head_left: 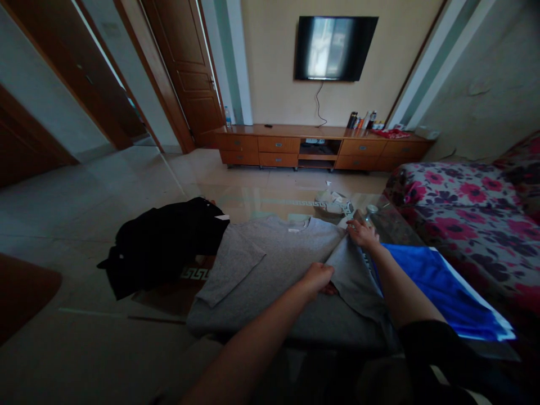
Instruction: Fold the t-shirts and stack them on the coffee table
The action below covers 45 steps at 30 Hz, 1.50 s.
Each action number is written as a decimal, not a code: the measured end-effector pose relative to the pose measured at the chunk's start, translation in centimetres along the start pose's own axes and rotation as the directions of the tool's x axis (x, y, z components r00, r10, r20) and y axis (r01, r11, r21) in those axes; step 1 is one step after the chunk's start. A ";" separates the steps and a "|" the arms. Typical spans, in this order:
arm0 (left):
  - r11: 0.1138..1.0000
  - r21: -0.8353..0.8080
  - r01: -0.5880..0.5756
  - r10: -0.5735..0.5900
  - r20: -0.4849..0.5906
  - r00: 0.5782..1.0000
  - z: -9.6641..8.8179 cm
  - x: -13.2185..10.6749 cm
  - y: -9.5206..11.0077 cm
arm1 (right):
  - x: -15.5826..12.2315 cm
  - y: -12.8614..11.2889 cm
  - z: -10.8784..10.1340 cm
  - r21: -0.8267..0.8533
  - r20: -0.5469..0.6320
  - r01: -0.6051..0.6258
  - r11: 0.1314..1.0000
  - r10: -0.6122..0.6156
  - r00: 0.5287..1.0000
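A grey T-shirt lies spread on a glass-topped table, its collar toward the far side. My left hand is closed on the shirt's fabric near the sleeve at right. Farther up, my right hand pinches the shirt at the shoulder beside the collar. Between my hands the cloth at the right is lifted into a fold. The other sleeve lies flat at left. The shirt's lower part is partly hidden by my left forearm.
Black clothing is heaped on the table's left side. Folded blue cloth lies at right, near a flowered sofa. A small glass jar stands beyond my right hand. Along the far wall runs a wooden TV cabinet.
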<state>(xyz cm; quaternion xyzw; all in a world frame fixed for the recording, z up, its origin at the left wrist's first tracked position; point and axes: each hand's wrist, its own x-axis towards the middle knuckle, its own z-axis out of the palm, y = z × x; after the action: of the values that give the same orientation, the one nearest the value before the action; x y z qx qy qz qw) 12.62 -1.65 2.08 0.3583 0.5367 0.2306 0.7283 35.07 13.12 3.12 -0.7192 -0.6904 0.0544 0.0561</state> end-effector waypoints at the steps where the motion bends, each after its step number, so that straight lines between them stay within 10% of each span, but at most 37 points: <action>1: 1.000 0.002 -0.004 0.004 -0.004 1.000 0.0 0.0 0.0 | 0.3 0.4 -0.2 0.023 0.005 -0.018 1.000 0.018 1.000; 9: 1.000 -0.025 -0.004 0.003 -0.035 0.999 -0.2 0.1 -0.2 | -0.3 2.9 -1.2 0.100 0.207 -0.072 0.992 0.050 0.977; 33: 0.996 -0.077 -0.033 0.019 -0.171 0.985 0.6 -0.1 -0.2 | -1.4 1.4 -0.1 -0.029 -0.003 -0.193 0.981 0.193 0.981; 45: 0.998 0.026 -0.054 0.058 -0.195 0.979 1.1 -0.1 -0.4 | -2.5 0.5 0.1 -0.121 0.011 -0.053 0.991 0.054 0.998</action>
<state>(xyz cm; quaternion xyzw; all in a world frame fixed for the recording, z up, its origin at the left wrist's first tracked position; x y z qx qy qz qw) 13.62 -2.28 2.03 0.3564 0.5977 0.2797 0.6615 35.46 10.59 2.98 -0.7391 -0.6733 0.0190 0.0060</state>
